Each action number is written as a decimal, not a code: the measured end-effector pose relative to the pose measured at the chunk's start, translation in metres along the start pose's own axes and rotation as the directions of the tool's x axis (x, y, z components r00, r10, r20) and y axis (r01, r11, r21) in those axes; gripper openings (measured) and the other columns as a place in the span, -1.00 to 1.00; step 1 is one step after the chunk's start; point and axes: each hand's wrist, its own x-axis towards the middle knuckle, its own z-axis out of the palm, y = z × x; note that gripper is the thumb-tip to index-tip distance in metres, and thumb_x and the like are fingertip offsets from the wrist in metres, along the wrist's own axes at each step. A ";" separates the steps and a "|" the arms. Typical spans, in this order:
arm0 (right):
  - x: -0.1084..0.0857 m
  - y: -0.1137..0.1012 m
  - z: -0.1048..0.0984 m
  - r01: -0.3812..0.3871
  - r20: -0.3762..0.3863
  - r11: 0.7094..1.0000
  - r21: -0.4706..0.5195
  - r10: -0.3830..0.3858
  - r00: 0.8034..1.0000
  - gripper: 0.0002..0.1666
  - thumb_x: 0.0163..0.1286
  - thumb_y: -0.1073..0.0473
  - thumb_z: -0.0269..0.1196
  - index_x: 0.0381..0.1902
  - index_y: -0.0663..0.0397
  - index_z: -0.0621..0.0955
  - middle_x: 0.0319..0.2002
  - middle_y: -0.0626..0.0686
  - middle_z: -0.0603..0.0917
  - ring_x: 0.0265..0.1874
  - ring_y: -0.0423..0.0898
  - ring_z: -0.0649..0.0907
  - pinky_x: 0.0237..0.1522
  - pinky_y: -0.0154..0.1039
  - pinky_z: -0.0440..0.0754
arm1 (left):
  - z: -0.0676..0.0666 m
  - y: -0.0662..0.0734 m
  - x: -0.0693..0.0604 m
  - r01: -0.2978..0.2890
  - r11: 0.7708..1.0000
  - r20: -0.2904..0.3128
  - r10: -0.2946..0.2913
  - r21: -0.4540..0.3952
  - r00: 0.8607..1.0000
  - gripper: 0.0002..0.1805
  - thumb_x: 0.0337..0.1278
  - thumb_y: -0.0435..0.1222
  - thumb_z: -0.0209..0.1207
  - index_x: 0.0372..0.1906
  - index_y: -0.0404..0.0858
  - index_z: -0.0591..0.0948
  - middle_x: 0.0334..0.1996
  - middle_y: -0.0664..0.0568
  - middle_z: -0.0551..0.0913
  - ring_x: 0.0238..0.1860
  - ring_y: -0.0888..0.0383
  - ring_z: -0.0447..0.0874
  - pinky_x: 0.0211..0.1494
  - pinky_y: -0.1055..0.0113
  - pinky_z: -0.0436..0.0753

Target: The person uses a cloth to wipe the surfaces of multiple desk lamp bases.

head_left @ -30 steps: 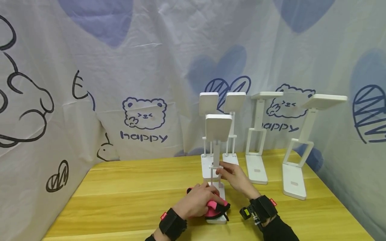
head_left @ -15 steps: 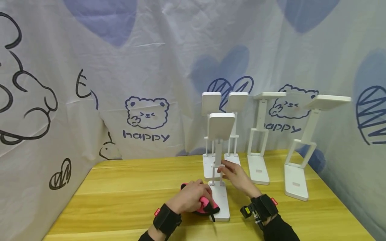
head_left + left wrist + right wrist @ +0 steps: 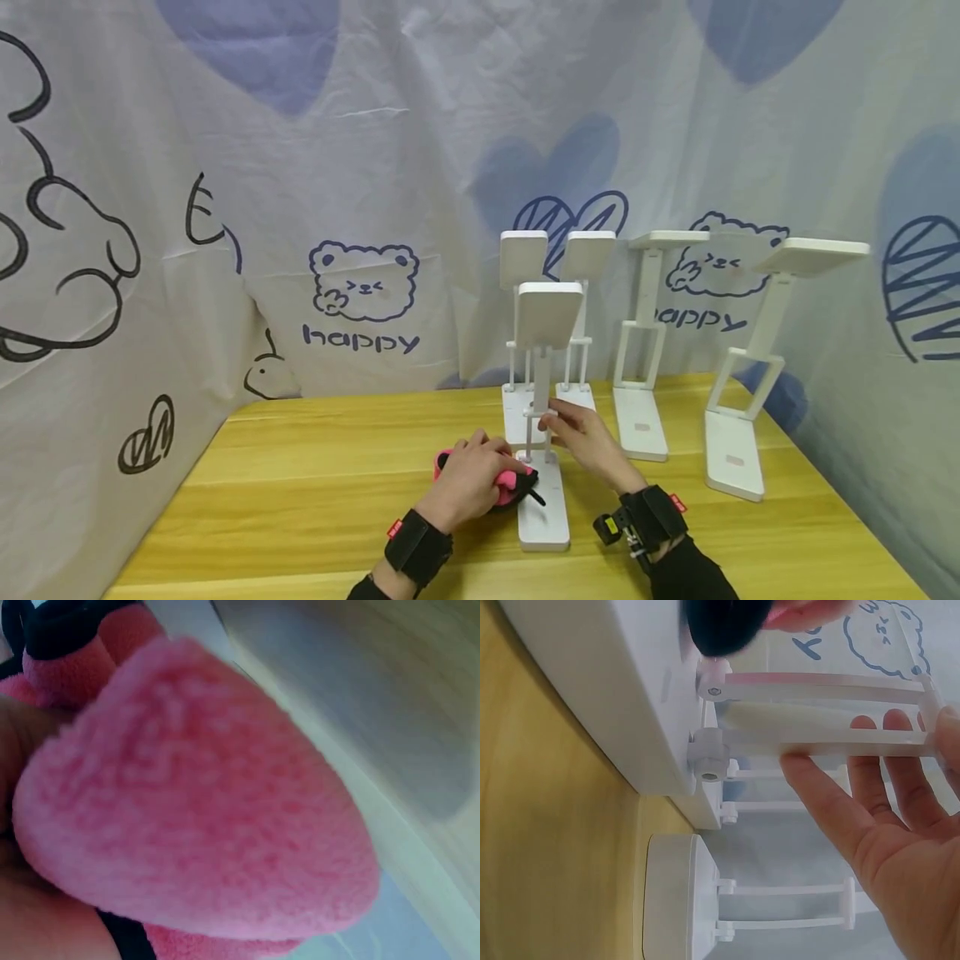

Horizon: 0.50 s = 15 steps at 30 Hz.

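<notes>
A white folding desk lamp [image 3: 543, 508] stands upright on the table, its flat head [image 3: 550, 315] raised above a two-bar frame. My right hand [image 3: 588, 442] holds that frame from the right; in the right wrist view its thumb and fingers lie around a bar [image 3: 825, 742]. My left hand [image 3: 467, 479] grips a fuzzy pink cloth with black edging [image 3: 512, 490] at the left side of the lamp's base. Pink fabric [image 3: 202, 795] fills most of the left wrist view, where only part of the hand shows.
Behind the held lamp stand two similar white lamps [image 3: 523, 258] [image 3: 588, 257]. Two more lamps [image 3: 640, 425] [image 3: 735, 458] stand to the right. A printed curtain [image 3: 363, 333] hangs behind the wooden table [image 3: 315, 475].
My left hand has drawn the pink cloth leftward off the lamp's base, then slightly up towards the frame's foot. My right hand keeps its hold on the frame; the view shifted slightly.
</notes>
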 end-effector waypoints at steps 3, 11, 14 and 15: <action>0.000 0.000 0.001 -0.005 -0.006 1.000 -0.006 0.005 1.000 -0.49 0.55 0.19 0.02 0.37 0.31 0.39 -0.07 0.31 0.64 0.08 0.19 0.60 0.09 -0.01 0.61 | 0.003 -0.001 0.001 0.029 0.999 -0.029 -0.029 0.022 0.999 -0.60 0.01 -0.37 0.32 -0.05 0.12 0.76 -0.05 0.11 0.65 -0.13 0.10 0.42 -0.09 0.14 0.46; 0.000 -0.001 0.004 0.000 -0.032 1.000 0.019 0.001 0.999 -0.53 0.54 0.20 0.04 0.31 0.31 0.44 -0.09 0.36 0.62 0.06 0.22 0.59 0.08 0.01 0.62 | 0.018 0.007 0.008 0.014 0.995 -0.033 -0.011 0.100 0.999 -0.56 0.07 -0.33 0.29 0.06 0.16 0.70 -0.03 0.10 0.62 -0.11 0.08 0.43 -0.09 0.15 0.48; 0.000 0.000 0.004 0.006 -0.031 1.000 0.009 -0.006 0.999 -0.52 0.54 0.19 0.03 0.32 0.30 0.44 -0.11 0.32 0.63 0.04 0.21 0.62 0.06 0.02 0.63 | 0.023 0.013 0.010 -0.011 0.991 -0.034 0.015 0.136 0.999 -0.50 0.06 -0.32 0.29 0.11 0.19 0.66 -0.03 0.10 0.60 -0.11 0.09 0.43 -0.13 0.19 0.47; 0.000 0.000 0.004 0.006 -0.031 1.000 0.008 -0.005 1.000 -0.53 0.54 0.18 0.04 0.31 0.29 0.45 -0.11 0.31 0.64 0.03 0.21 0.62 0.06 0.02 0.63 | 0.024 0.015 0.010 -0.015 0.989 -0.037 0.021 0.146 0.999 -0.49 0.05 -0.31 0.30 0.13 0.20 0.65 -0.03 0.10 0.59 -0.11 0.09 0.43 -0.14 0.20 0.46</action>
